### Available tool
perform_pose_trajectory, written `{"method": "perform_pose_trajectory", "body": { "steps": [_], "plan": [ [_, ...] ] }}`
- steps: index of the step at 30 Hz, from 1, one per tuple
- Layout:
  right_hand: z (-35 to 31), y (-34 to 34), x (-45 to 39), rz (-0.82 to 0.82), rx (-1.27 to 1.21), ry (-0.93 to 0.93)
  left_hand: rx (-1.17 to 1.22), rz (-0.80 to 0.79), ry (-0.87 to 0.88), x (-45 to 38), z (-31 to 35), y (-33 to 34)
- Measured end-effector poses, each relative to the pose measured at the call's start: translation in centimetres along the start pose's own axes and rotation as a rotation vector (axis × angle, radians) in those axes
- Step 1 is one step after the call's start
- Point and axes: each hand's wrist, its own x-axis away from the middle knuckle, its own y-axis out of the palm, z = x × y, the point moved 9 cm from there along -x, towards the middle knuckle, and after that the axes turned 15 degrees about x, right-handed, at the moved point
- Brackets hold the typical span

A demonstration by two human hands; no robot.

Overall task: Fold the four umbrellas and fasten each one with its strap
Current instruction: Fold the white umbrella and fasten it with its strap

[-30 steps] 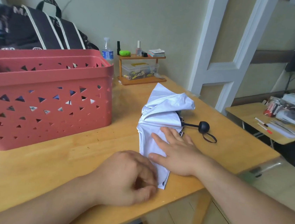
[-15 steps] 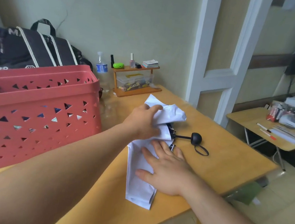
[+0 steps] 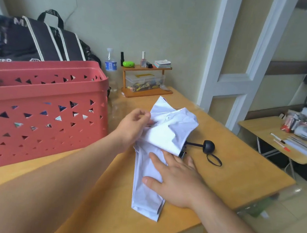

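White umbrella under both hands on table

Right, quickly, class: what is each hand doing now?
Left hand: pinching the umbrella fabric.
Right hand: open, pressing flat on the umbrella.

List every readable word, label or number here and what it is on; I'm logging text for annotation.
"M": white letter, cut off, on the black duffel bag with cream stripes.
"TED": white letters, partly hidden, low on the same bag.
Blue label on the clear plastic water bottle: too blurred to read.
Yellow label on the clear storage box: too small to read.
White folding umbrella, red plastic basket: no text visible.
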Motion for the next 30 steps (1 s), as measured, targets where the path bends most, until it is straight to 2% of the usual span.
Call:
{"method": "perform_pose_trajectory", "body": {
  "steps": [2, 5, 9, 11, 13, 17, 21, 23, 25, 27, 30],
  "plan": [
    [0.0, 0.1, -0.1, -0.004, -0.002, 0.003, -0.213, -0.088, 0.061, 0.6, -0.5, 0.6],
    [0.0, 0.2, -0.1, -0.012, 0.002, 0.007, -0.369, -0.168, 0.062, 0.2, -0.2, 1.9],
    [0.0, -0.1, 0.2, 0.005, 0.003, 0.013, -0.746, -0.164, 0.087, -1.7, 0.3, 3.0],
    [0.0, -0.1, 0.1, 0.014, 0.006, 0.018, -0.836, -0.120, 0.088, -2.6, 0.5, 3.1],
    [-0.1, 0.1, 0.1, 0.020, 0.002, 0.010, -0.751, -0.030, 0.071, -3.6, 0.6, 2.5],
    [0.0, -0.5, 0.3, 0.090, -0.048, 0.018, -0.370, 0.217, -0.096, -4.8, -0.8, -0.4],
    [0.7, -1.8, 1.0, 0.271, -0.138, 0.053, -0.170, 0.273, -0.175, -4.5, -2.4, -0.8],
    [1.4, -3.3, 2.0, 0.528, -0.297, 0.084, -0.079, 0.286, -0.158, -4.5, -2.8, -0.7],
    [4.0, -4.5, 3.5, 0.779, -0.516, 0.224, -0.002, 0.294, -0.124, -4.3, -3.0, -0.6],
    [6.4, -4.9, 3.3, 0.811, -0.688, 0.337, 0.022, 0.302, -0.072, -3.8, -3.0, -0.6],
    [8.6, -7.6, 1.1, 0.784, -0.696, 0.369, 0.017, 0.301, 0.036, -2.8, -2.7, -0.6]
  ]
}}
